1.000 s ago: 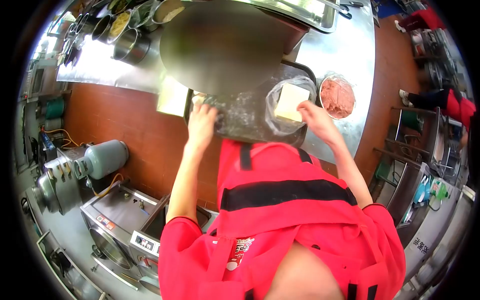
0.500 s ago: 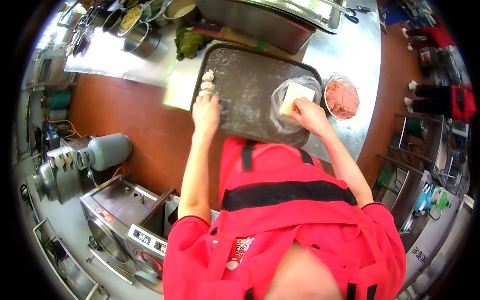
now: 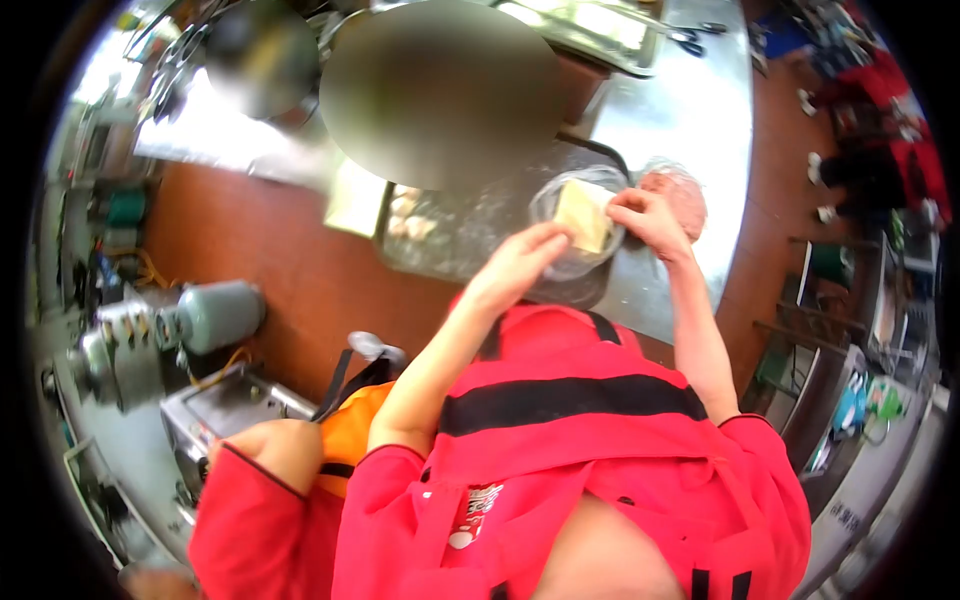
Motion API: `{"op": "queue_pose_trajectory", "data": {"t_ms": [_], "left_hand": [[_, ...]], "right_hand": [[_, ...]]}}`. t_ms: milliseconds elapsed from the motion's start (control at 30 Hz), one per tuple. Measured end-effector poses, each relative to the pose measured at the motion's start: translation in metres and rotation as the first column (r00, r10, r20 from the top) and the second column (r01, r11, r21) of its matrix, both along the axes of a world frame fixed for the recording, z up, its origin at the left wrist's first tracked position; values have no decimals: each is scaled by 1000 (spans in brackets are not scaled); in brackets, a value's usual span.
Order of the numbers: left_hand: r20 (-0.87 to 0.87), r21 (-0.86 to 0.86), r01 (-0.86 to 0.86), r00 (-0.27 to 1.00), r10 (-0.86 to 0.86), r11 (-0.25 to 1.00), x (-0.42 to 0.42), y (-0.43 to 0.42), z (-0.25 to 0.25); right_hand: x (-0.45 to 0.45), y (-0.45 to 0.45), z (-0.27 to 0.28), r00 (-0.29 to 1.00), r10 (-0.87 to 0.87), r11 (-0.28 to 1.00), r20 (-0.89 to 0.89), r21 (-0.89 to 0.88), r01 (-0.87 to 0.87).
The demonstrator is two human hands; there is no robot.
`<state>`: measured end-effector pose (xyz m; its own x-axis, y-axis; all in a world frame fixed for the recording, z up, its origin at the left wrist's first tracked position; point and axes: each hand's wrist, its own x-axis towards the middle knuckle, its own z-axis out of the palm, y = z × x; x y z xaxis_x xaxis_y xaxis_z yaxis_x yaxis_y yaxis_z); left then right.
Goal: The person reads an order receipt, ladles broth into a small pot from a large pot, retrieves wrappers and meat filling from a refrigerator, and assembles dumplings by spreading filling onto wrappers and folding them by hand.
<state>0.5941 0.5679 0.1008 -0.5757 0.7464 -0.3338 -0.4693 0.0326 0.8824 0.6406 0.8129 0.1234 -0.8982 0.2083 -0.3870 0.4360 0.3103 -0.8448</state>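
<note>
Steel table (image 3: 700, 110), one tray (image 3: 478, 240); left hand (image 3: 518, 266), right hand (image 3: 655, 222) both pinching apparently one yellow sheet (image 3: 582, 215); one meat heap (image 3: 686, 207) right.

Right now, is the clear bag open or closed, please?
Open. The bag lies spread around the yellow sheets; their top is bare, and the left hand and right hand reach them.

Reading as a commercial kitchen: long silver stainless-steel counter (image 3: 690, 110) bearing a dark rectangular metal baking tray (image 3: 470, 250), grey rounded gas cylinder (image 3: 222, 317) standing over reddish-brown floor (image 3: 290, 280), people in red (image 3: 915, 170) working nearby (blurry, but several).
</note>
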Motion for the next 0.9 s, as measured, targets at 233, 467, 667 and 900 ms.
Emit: {"op": "queue_pose_trajectory", "data": {"t_ms": [233, 467, 667, 900], "left_hand": [[587, 430, -277, 809, -33, 859, -6, 51, 5], [700, 347, -338, 714, -2, 875, 1, 54, 16], [741, 147, -139, 671, -16, 979, 20, 88, -27], [777, 96, -222, 626, 66, 970, 18, 131, -35]], "right_hand": [[0, -46, 35, 939, 127, 952, -320, -228, -206], [72, 60, 67, 691, -692, 588, -208, -718, 372], [109, 79, 21, 836, -520, 838, -177, -295, 459], [105, 48, -9, 842, -258, 955, -473, 9, 297]]}}
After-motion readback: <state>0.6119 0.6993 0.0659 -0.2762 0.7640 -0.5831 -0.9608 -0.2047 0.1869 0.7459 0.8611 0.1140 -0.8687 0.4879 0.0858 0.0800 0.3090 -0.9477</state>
